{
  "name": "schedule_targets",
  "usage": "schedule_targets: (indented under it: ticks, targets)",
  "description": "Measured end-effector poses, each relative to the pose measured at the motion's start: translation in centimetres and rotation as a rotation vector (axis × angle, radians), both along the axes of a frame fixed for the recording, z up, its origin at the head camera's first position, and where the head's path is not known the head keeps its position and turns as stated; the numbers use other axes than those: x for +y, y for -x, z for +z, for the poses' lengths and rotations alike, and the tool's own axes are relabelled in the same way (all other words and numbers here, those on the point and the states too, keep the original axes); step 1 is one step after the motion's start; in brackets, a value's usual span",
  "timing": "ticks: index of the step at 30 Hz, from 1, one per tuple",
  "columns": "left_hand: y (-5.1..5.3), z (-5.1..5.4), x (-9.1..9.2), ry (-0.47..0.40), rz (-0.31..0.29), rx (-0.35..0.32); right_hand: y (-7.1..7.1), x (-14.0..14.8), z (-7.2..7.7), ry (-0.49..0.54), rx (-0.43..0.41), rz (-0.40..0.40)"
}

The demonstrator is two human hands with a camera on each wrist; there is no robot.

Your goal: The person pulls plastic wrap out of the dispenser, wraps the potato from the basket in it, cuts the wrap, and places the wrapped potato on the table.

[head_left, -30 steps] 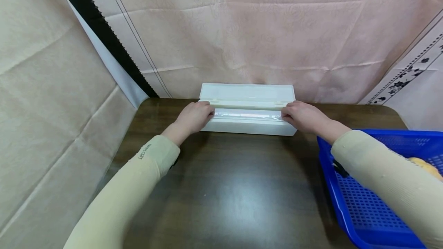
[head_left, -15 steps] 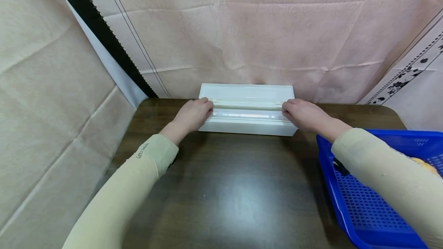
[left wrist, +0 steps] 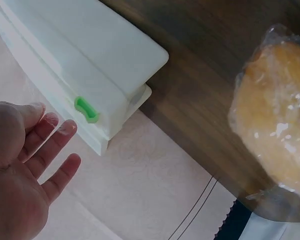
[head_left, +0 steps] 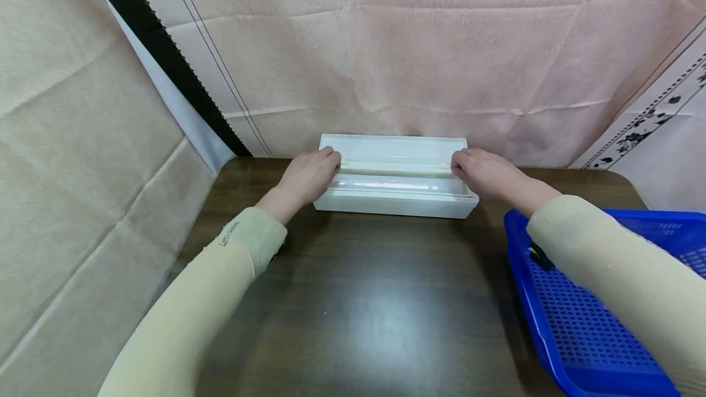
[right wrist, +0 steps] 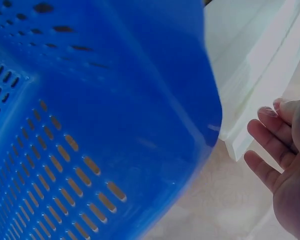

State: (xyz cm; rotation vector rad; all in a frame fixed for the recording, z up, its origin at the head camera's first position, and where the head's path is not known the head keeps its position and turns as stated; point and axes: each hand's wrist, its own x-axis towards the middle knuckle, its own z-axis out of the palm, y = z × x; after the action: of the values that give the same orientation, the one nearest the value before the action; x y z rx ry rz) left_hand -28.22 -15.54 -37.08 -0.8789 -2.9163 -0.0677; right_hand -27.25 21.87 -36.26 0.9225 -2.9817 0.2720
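Note:
At the table's back stands a white cling film box (head_left: 394, 206), its lid (head_left: 393, 147) tipped back. A shiny clear roll (head_left: 402, 184) lies inside. My left hand (head_left: 310, 179) is at the box's left end, my right hand (head_left: 488, 173) at its right end, both above the roll. In the left wrist view, thumb and fingertips pinch thin clear film beside the box's green slider (left wrist: 86, 110). In the right wrist view, my right thumb and fingers (right wrist: 270, 142) likewise pinch glinting film. The film between the hands is hardly visible.
A blue perforated basket (head_left: 524, 299) stands at the right, under my right forearm. Something rounded and yellow-orange in clear wrap (left wrist: 277, 115) lies on the dark wooden table (left wrist: 200, 100) in the left wrist view. A pale cloth (head_left: 397, 66) hangs behind the table.
Both hands have risen slightly and moved back towards the lid, and more of the roll shows between them. My right sleeve now covers the yellow thing seen earlier in the basket.

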Motion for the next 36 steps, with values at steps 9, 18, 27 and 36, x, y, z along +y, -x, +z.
schedule_targets:
  ticks: [9,18,27,36]
  targets:
    - [0.4,1.2,0.1,-0.042,0.059,-0.074,0.0,-0.1,1.1,0.052,-0.019,-0.048]
    - [0.6,2.5,-0.1,-0.100,0.072,-0.097,0.1,0.1,2.1,0.102,-0.016,-0.074]
    - [0.7,3.6,-0.3,-0.121,0.077,-0.122,0.3,0.4,2.5,0.078,-0.016,-0.077]
    - [0.6,4.3,-0.2,-0.139,0.076,-0.130,0.1,0.9,2.0,0.089,0.005,-0.066]
